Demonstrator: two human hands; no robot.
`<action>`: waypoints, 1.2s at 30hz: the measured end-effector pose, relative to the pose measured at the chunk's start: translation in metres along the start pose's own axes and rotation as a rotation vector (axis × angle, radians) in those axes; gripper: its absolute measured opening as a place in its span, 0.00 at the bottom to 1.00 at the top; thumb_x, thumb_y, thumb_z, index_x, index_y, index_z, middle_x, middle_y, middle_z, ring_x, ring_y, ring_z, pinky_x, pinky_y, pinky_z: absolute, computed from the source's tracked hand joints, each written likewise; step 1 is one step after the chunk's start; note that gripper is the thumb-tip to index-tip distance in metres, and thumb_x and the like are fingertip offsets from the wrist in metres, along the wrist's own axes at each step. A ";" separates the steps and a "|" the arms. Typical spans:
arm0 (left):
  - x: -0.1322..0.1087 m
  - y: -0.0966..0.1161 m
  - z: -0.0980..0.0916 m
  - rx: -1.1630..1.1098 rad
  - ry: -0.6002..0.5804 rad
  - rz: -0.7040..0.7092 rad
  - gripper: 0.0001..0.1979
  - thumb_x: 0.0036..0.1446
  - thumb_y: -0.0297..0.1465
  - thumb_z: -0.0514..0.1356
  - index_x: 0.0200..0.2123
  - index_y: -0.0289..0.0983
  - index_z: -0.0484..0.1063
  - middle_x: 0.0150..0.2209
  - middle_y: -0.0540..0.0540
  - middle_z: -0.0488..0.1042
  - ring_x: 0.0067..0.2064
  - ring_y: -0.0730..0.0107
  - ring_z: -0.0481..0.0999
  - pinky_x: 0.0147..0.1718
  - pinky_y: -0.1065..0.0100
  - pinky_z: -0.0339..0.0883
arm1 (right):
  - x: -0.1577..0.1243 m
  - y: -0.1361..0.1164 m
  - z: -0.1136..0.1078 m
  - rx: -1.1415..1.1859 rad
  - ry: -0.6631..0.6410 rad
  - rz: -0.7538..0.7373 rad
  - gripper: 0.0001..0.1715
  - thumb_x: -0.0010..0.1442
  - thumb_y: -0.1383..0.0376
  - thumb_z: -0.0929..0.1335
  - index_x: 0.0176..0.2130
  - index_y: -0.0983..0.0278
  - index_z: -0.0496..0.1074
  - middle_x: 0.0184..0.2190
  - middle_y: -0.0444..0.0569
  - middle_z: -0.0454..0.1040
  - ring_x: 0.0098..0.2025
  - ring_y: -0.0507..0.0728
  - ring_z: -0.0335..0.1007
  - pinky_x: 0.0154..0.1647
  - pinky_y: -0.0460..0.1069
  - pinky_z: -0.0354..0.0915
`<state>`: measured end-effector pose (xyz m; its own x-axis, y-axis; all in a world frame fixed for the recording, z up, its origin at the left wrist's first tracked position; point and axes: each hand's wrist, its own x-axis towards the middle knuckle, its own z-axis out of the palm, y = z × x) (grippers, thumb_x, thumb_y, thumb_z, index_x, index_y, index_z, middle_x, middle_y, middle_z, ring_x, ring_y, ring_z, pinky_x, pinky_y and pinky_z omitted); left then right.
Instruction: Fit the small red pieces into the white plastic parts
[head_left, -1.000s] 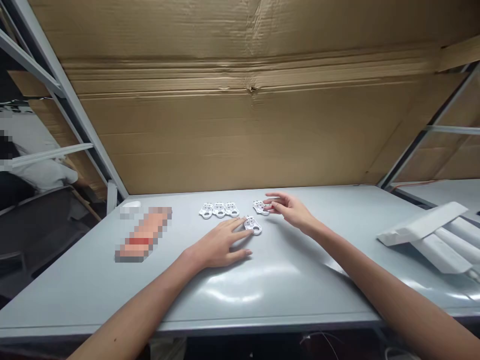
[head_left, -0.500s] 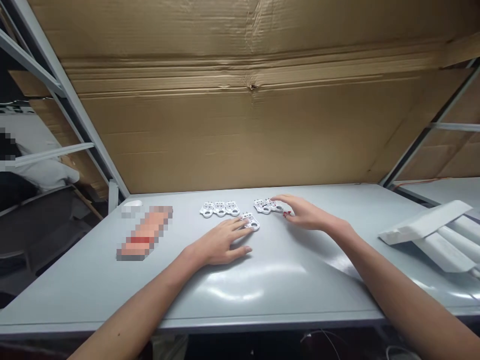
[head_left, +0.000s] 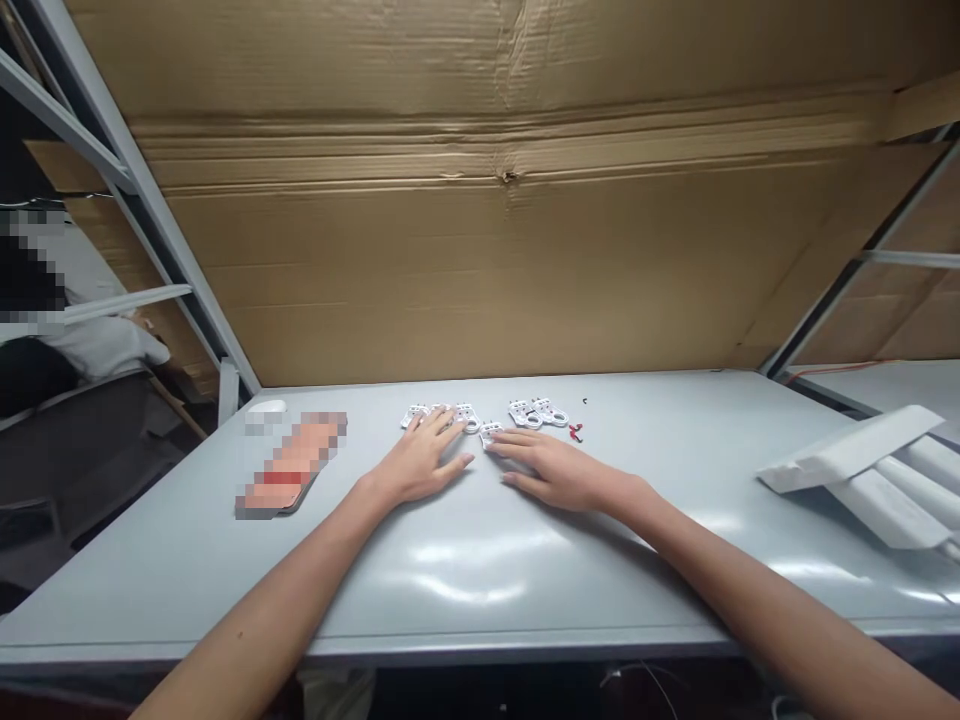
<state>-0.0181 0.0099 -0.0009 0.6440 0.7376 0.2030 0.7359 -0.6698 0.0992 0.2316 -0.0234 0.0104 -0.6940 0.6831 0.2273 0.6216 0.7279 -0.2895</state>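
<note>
Left hand [head_left: 420, 462]: open, fingers [head_left: 441, 428] spread, tips resting on the row of three white punched parts [head_left: 468, 419]; no grip that I can see.
Right hand [head_left: 551, 474]: open, low on the table, fingertips touching the lone white part [head_left: 490, 434], not gripping it.
Layout: I count three in the row, one lone, two in a pair of white parts [head_left: 538, 412], all flat on the grey table [head_left: 360, 570].
Beside pair: small red clips [head_left: 575, 432].
</note>
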 end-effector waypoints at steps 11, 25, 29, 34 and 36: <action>0.001 0.000 -0.002 0.009 -0.064 -0.091 0.31 0.67 0.51 0.45 0.67 0.43 0.57 0.70 0.40 0.49 0.71 0.49 0.45 0.66 0.44 0.40 | 0.007 0.010 0.019 -0.171 0.012 0.127 0.37 0.69 0.50 0.58 0.65 0.72 0.60 0.66 0.64 0.59 0.67 0.68 0.54 0.67 0.62 0.53; -0.001 0.000 0.000 0.009 -0.050 -0.054 0.28 0.69 0.48 0.45 0.66 0.41 0.59 0.68 0.41 0.56 0.70 0.48 0.49 0.65 0.42 0.43 | 0.016 0.006 0.023 -0.219 0.096 0.114 0.30 0.68 0.54 0.60 0.62 0.68 0.65 0.62 0.63 0.66 0.64 0.68 0.60 0.67 0.67 0.48; -0.002 0.002 0.001 0.014 -0.035 -0.036 0.28 0.68 0.48 0.47 0.66 0.42 0.59 0.68 0.40 0.57 0.69 0.50 0.52 0.65 0.42 0.42 | 0.016 0.006 0.021 -0.193 0.058 0.113 0.33 0.68 0.53 0.59 0.64 0.69 0.61 0.64 0.63 0.63 0.66 0.67 0.57 0.68 0.65 0.48; -0.002 0.005 0.001 0.022 -0.038 -0.057 0.27 0.68 0.46 0.47 0.65 0.42 0.59 0.68 0.39 0.57 0.69 0.51 0.53 0.65 0.42 0.42 | 0.018 0.010 0.022 -0.159 0.042 0.097 0.35 0.68 0.52 0.58 0.67 0.67 0.56 0.66 0.61 0.59 0.67 0.66 0.54 0.69 0.65 0.45; -0.002 0.006 0.001 0.028 -0.045 -0.076 0.28 0.68 0.46 0.47 0.66 0.41 0.59 0.68 0.39 0.55 0.69 0.50 0.51 0.65 0.41 0.42 | 0.018 0.012 0.024 -0.162 0.030 0.097 0.35 0.69 0.52 0.57 0.67 0.67 0.56 0.67 0.61 0.58 0.68 0.67 0.53 0.69 0.66 0.44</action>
<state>-0.0146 0.0049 -0.0013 0.5946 0.7896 0.1516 0.7880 -0.6098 0.0852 0.2175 -0.0037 -0.0110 -0.6181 0.7503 0.2343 0.7372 0.6568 -0.1584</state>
